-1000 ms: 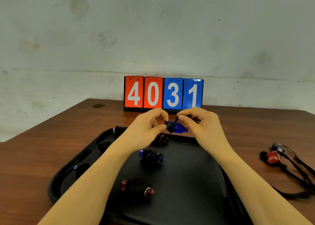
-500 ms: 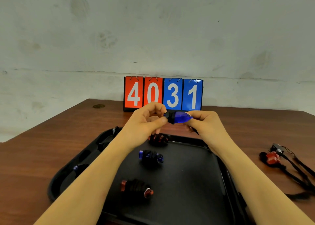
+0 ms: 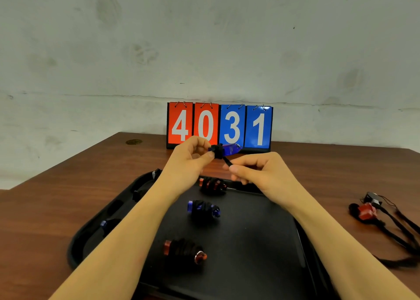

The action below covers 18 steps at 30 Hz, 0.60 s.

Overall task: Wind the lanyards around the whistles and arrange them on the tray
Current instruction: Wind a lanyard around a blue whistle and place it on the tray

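Left hand [image 3: 189, 156] pinches blue whistle [image 3: 229, 149]; right hand [image 3: 256, 170] pinches its lanyard [image 3: 227, 161]

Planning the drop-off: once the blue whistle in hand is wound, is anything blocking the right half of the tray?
Nothing visible does. The blue whistle is held above the tray, whose right half lies bare; only the right forearm crosses over it.

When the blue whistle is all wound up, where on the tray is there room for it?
The tray is bare on its right half, between the middle column of wound whistles and the right rim. Its left side is crowded: more whistles sit there, partly hidden by the left forearm.
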### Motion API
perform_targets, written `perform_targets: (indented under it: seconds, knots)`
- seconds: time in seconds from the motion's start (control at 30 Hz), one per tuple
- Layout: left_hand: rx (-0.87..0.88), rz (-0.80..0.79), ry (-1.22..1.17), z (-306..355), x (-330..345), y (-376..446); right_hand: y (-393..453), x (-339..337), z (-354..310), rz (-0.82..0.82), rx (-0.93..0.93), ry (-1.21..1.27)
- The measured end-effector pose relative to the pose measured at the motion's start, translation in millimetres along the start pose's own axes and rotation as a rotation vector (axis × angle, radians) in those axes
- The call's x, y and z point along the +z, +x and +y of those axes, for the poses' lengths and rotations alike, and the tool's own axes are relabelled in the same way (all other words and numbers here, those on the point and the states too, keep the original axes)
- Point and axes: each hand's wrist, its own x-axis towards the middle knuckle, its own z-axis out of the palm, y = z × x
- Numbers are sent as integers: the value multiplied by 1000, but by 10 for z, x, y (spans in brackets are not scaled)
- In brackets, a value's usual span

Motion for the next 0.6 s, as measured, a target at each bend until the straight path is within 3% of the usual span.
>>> perform_targets:
  seconds: [0.27, 0.43, 0.5, 0.6]
  knots:
    - [40, 61, 207, -55, 10, 28, -15, -14, -52, -7, -46, 42]
    - [90, 1, 286, -59, 17, 9, 18, 36, 68, 182, -282, -465]
    - [106, -40, 312, -61, 19, 8, 36, 39, 122, 223, -339, -530]
    - [123, -87, 325, -64, 21, -2, 45, 37, 158, 264, -275, -497]
